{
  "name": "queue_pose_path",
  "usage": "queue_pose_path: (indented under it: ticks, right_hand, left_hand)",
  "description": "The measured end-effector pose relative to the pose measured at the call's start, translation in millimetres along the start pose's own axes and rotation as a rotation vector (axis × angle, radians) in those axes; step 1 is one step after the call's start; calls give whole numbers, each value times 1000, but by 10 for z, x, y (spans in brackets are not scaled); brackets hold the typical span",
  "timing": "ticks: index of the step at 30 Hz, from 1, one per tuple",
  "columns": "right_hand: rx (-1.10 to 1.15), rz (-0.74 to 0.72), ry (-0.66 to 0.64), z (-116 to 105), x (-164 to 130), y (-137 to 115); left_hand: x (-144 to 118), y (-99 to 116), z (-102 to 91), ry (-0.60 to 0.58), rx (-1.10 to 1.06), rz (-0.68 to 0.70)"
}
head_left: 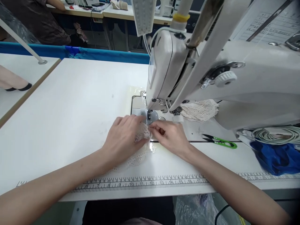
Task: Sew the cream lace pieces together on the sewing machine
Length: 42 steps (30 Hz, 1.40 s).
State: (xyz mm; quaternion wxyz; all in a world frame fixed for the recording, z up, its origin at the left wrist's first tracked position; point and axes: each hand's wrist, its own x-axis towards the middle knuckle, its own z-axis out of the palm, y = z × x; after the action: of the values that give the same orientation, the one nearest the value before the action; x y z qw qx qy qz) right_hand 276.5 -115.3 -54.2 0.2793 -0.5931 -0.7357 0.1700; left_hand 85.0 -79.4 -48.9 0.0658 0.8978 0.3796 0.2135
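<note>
A strip of pale lace lies on the white table in front of the sewing machine's needle area, its far end close to the presser foot. My left hand rests over the lace, thumb and fingers bent around its edge, index fingertip beside the foot. On the other side, my right hand pinches the lace's right edge between thumb and fingers just in front of the needle plate. The fingertips partly hide the lace edge. The white sewing machine stands over both hands.
Behind the needle, more lace lies bunched under the machine arm. Green-handled thread snips lie to the right, near blue cloth and a coiled pale band. A printed ruler runs along the front edge. Another person is at far left.
</note>
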Motion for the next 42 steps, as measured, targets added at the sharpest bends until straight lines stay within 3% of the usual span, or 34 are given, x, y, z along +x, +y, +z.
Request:
queue_pose_path:
  ticks: [3,7,12,15,20,25,42]
  right_hand:
    - [-54,36,11,2,26,-7]
    - [-11,64,49,6,63,21]
    - [123,90,63,34,116,127]
    - [81,18,95,18,83,167]
    - [-287,-312,121,-64,-70,147]
    - [-526,-419,143,-96,-123,110]
    - [-723,-436,138,-52,-94,135]
  left_hand:
    - [-31,34,-11,141,149,217]
    - [-127,90,-8,120,294,380]
    - [-179,105,12,29,322,339]
    - [-144,81,21,29,303,334]
    - [-80,34,37,44,301,340]
    - [-54,10,35,37,289,329]
    - [85,-86,71,43,198,325]
